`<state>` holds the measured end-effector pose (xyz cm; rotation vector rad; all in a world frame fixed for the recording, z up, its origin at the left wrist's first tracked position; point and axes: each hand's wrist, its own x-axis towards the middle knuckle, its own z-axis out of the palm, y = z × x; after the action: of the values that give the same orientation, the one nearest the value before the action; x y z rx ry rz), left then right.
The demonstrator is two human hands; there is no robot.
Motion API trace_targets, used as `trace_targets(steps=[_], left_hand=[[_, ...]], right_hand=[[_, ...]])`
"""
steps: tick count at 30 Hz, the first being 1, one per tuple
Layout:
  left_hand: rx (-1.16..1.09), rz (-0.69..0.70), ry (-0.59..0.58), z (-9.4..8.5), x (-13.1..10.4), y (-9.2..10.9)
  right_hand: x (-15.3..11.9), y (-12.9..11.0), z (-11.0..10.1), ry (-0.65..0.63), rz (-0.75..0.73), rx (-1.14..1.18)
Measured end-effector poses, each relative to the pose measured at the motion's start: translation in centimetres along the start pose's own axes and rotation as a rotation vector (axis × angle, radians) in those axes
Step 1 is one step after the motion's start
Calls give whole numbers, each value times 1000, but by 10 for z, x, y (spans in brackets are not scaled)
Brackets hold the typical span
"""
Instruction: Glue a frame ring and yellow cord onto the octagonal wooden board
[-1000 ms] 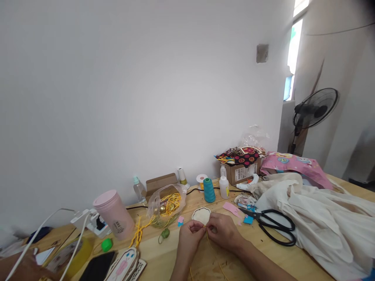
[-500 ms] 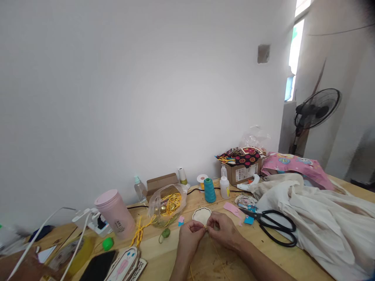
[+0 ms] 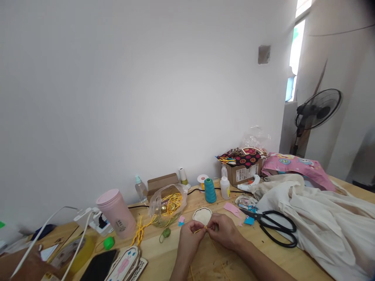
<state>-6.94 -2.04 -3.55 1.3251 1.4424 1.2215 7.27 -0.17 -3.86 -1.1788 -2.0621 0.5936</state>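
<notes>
My left hand (image 3: 191, 236) and my right hand (image 3: 224, 231) meet fingertip to fingertip over the wooden table (image 3: 164, 259), both pinching a thin yellow cord (image 3: 205, 227). Strands of the cord trail down toward the front edge between my forearms. Just beyond my fingers lies a pale scalloped disc (image 3: 202, 214) with a dark outline. A small green thread ball (image 3: 166, 232) sits left of my left hand. Black-handled scissors (image 3: 275, 224) rest to the right of my right hand.
A teal thread cone (image 3: 210, 190), white bottle (image 3: 225, 188) and bag of yellow cord (image 3: 168, 205) stand behind. Pink cup (image 3: 116, 214) and phone (image 3: 99, 266) are left; white cloth (image 3: 316, 218) is right. Another person's hand (image 3: 29, 263) is at far left.
A short piece of yellow cord now shows across my left fingertips. My hands have barely moved. At far left, the other person's hand has shifted slightly.
</notes>
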Motion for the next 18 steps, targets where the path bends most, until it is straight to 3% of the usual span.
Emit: trace_targets(steps=[7, 13, 16, 18], left_hand=[[43, -10, -8, 3, -3, 3], [75, -23, 11, 4, -3, 3], [81, -25, 22, 4, -3, 2], [83, -24, 26, 3, -3, 1]], right_hand=[[5, 5, 2, -42, 93, 134], [5, 5, -1, -156, 221, 321], [5, 2, -14, -252, 203, 417], [3, -2, -34, -314, 164, 504]])
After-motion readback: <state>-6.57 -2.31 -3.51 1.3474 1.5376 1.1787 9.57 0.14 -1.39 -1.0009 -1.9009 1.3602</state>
